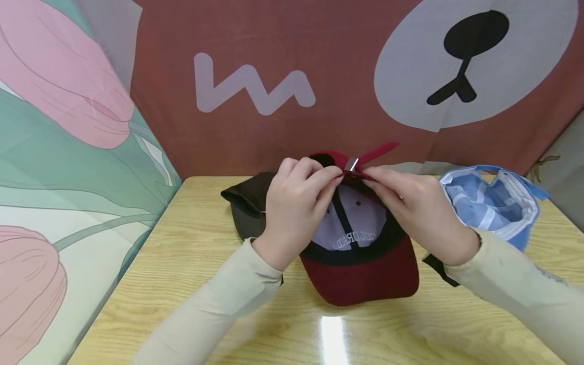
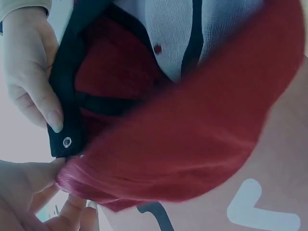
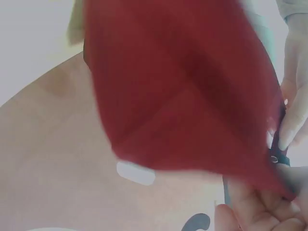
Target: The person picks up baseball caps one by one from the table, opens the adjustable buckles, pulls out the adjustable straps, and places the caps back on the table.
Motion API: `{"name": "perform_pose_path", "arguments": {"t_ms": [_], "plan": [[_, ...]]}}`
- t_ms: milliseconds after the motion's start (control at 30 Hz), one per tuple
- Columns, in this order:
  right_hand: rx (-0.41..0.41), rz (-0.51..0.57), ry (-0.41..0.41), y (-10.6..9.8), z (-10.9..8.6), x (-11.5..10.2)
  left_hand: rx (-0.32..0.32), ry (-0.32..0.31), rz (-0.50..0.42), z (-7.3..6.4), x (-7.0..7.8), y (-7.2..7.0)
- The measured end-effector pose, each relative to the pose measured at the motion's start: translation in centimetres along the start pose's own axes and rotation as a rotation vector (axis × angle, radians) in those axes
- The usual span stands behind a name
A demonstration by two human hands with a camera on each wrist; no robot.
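Observation:
A dark red baseball cap is held up over the table, its brim toward me and its grey-and-black inside showing. My left hand pinches the cap's back band between thumb and fingers, left of a metal buckle. On the other side of the buckle, my right hand pinches the same band. The red strap's loose end sticks out through the buckle to the upper right. In the left wrist view, a metal eyelet shows on the dark inner band between the two hands.
A dark brown cap lies behind my left hand, partly hidden by it. To the right, a light blue cap rests with its inside up. The wooden table meets a printed cloth backdrop at its far edge.

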State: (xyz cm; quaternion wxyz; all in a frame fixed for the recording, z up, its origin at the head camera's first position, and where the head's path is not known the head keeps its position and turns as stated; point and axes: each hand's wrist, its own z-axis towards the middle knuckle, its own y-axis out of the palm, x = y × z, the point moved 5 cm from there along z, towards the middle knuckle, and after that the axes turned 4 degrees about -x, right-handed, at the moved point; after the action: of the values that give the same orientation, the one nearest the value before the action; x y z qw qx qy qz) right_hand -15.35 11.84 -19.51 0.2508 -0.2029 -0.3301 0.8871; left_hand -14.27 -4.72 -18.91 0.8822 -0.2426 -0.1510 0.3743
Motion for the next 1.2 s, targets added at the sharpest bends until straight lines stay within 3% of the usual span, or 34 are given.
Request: {"name": "perform_pose_path", "arguments": {"t_ms": [267, 467, 867, 1200], "plan": [[0.02, -0.102, -0.127, 0.01, -0.08, -0.3, -0.026, 0.043, 0.014, -0.12, 0.26, 0.3], [0.017, -0.175, -0.192, 0.04, 0.1, -0.68, -0.04, 0.031, -0.031, -0.35, 0.31, 0.39], [0.002, -0.212, -0.263, 0.32, 0.08, -0.7, -0.05, 0.025, -0.027, -0.43, 0.47, 0.75], [-0.005, -0.206, -0.25, 0.24, 0.55, -0.85, -0.049, 0.04, -0.015, -0.47, 0.57, 0.8]]}}
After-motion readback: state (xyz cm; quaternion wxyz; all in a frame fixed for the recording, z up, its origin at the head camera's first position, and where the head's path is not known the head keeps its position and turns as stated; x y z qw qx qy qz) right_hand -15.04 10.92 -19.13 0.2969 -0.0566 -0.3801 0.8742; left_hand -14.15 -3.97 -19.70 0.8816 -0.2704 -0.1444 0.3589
